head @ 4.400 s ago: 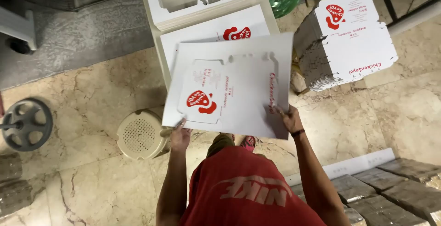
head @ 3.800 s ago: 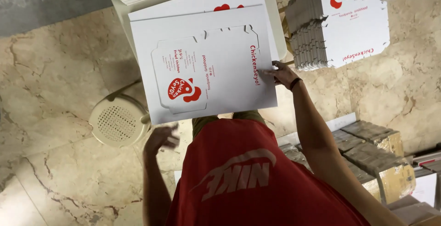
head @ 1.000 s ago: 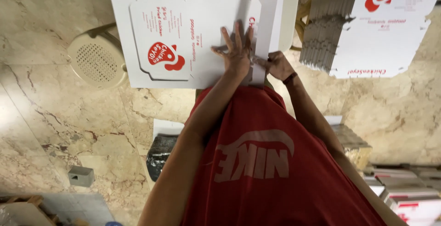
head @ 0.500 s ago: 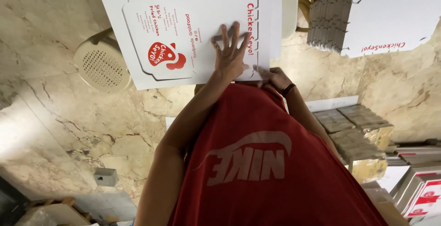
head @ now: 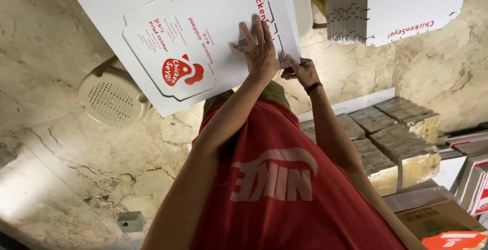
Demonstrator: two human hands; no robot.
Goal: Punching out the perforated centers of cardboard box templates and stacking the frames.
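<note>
From my remote seat the marble floor [head: 66, 179] fills most of the view, with my red shirt [head: 284, 189] covering the lower middle. On the floor ahead of me lies the flat white cardboard sheet [head: 168, 16], die-cut, printed in red with a round red emblem; its far edge is cut off by the top of the picture. My left arm reaches straight forward across the shirt, and my left hand [head: 260, 51] lies palm down, fingers spread, pressing the sheet near its right-hand edge, not closed around anything. My right arm runs up beside it, a dark band at the wrist; my right hand [head: 300, 71] is curled at the sheet's near right corner, fingers pinching a small flap there, though the exact hold is partly hidden by the left hand. A stack of the same flat sheets [head: 376, 6] sits to the right, cropped. Brown bundles [head: 401, 143] lie lower right. A round cream vent cover [head: 109, 97] sits left of the sheet.
</note>
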